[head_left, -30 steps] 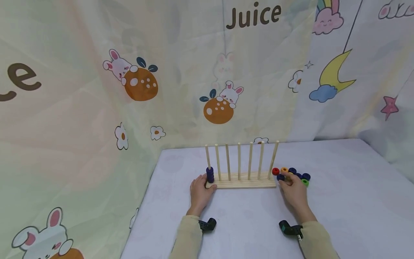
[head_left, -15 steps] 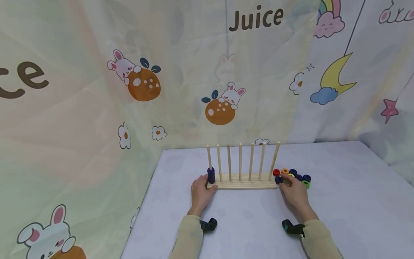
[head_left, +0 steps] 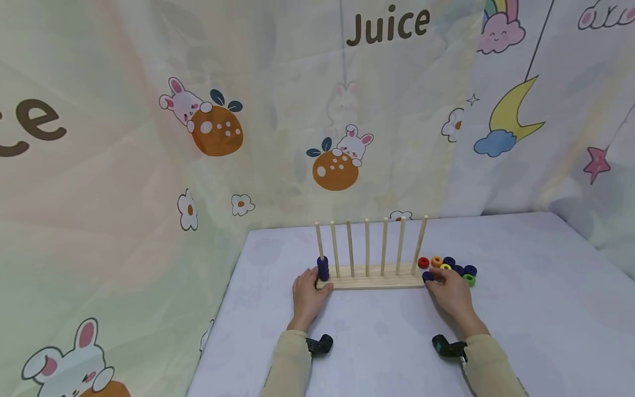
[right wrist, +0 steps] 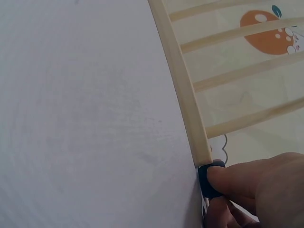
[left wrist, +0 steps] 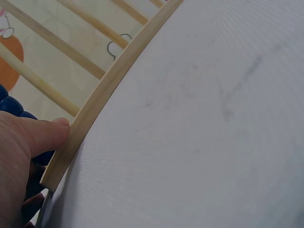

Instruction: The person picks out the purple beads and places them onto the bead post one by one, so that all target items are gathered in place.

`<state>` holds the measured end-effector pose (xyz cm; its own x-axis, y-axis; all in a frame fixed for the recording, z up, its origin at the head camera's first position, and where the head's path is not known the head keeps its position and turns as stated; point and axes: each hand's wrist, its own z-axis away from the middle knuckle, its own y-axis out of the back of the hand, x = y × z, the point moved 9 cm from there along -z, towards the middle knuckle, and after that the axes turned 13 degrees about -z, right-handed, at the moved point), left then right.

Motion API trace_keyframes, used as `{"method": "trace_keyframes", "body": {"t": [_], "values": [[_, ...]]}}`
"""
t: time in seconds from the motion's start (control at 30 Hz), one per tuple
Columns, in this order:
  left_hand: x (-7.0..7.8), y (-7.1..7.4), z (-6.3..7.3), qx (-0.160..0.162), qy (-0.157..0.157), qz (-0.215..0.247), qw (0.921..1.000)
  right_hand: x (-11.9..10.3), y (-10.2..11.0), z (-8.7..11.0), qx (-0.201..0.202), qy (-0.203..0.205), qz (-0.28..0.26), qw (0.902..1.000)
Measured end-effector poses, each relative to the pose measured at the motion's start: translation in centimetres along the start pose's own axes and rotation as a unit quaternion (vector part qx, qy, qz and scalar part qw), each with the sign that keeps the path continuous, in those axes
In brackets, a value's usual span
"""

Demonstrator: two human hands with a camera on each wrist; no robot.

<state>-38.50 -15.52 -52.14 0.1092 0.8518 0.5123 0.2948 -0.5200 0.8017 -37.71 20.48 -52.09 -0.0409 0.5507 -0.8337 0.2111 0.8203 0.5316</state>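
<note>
A wooden peg rack (head_left: pixel 372 282) stands on the table, with several upright pegs in a row along its base. Dark blue beads (head_left: pixel 323 269) are stacked on its leftmost peg. My left hand (head_left: pixel 308 295) grips the left end of the base; in the left wrist view the thumb (left wrist: pixel 50 135) presses its front edge and the other fingers are partly hidden. At the opposite end my right hand (head_left: pixel 452 295) pinches a dark blue bead (head_left: pixel 428 276). The right wrist view has this bead (right wrist: pixel 205 183) right at the base's end, the thumb against it.
Right of the rack lies a loose group of beads: a red bead (head_left: pixel 423 263), an orange bead (head_left: pixel 436 261), a yellow bead (head_left: pixel 446 267), a green bead (head_left: pixel 468 280) and several dark blue beads (head_left: pixel 470 270). A printed cloth (head_left: pixel 278 165) hangs behind the white table (head_left: pixel 377 342).
My right hand has brought the dark blue bead slightly nearer, close to the rack's right end, and the yellow bead shows more. The left hand keeps its hold. The head view shifted a little.
</note>
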Motion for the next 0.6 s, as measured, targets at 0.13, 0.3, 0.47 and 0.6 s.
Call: {"method": "trace_keyframes", "body": {"t": [0.13, 0.3, 0.47, 0.6], "values": [[-0.1, 0.0, 0.0, 0.004, -0.003, -0.001, 1.0, 0.1, -0.1, 0.1, -0.001, -0.004, 0.007, 1.0], [-0.3, -0.1, 0.0, 0.003, 0.002, -0.003, 1.0, 0.3, 0.1, 0.3, 0.012, -0.016, 0.0, 0.9998], [-0.3, -0.2, 0.0, 0.001, 0.004, -0.004, 1.0, 0.4, 0.3, 0.7, 0.03, -0.033, -0.018, 0.9989], [-0.2, 0.0, 0.0, 0.003, 0.003, -0.001, 1.0, 0.3, 0.5, 1.0, 0.041, -0.043, -0.04, 0.9975]]}}
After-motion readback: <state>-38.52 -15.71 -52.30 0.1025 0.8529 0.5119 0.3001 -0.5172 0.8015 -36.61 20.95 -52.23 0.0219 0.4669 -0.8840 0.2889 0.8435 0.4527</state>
